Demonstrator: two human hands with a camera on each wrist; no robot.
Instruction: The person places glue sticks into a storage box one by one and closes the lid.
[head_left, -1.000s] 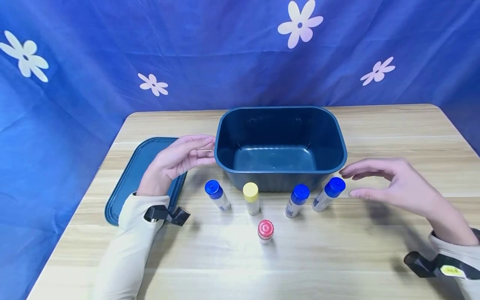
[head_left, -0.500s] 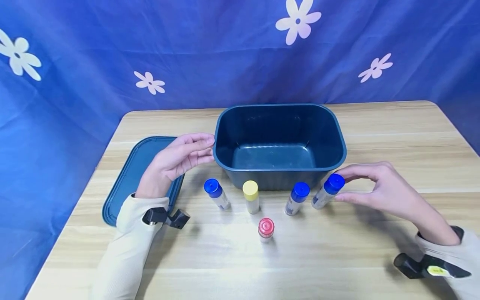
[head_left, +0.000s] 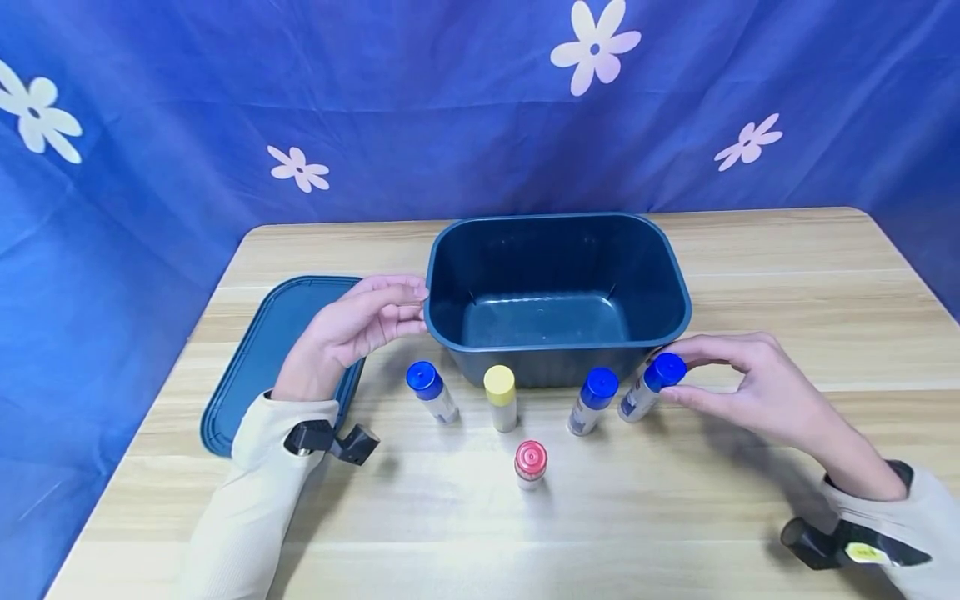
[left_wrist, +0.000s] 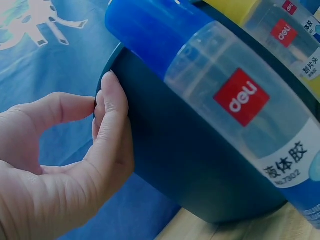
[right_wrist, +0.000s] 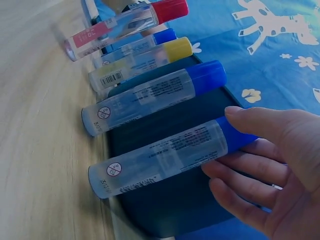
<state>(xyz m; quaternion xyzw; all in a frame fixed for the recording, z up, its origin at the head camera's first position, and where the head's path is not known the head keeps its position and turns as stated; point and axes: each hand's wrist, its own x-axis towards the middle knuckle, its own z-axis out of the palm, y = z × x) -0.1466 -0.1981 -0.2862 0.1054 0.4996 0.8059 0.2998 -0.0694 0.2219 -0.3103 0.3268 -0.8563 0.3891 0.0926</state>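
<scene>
In the head view my right hand (head_left: 750,383) pinches the blue cap of the rightmost liquid glue bottle (head_left: 639,398), thumb in front and fingers behind. That bottle (right_wrist: 160,160) stands on the table, before the right front corner of the dark blue bin (head_left: 540,358). My left hand (head_left: 360,325) touches the bin's left side; in the left wrist view its fingers lie against the outer wall. Two more blue-capped glue bottles, left (head_left: 433,392) and right (head_left: 592,402), and a yellow-capped one (head_left: 502,398) stand before the bin. A red-capped bottle (head_left: 530,464) stands nearer me.
A flat dark blue lid (head_left: 255,375) lies on the wooden table (head_left: 480,533) at the left, partly beneath my left hand and forearm. Behind the table hangs a blue cloth (head_left: 420,100) with white flowers.
My right hand has moved left to the rightmost glue bottle and taken its cap between thumb and fingers. My left hand stays at the bin's side.
</scene>
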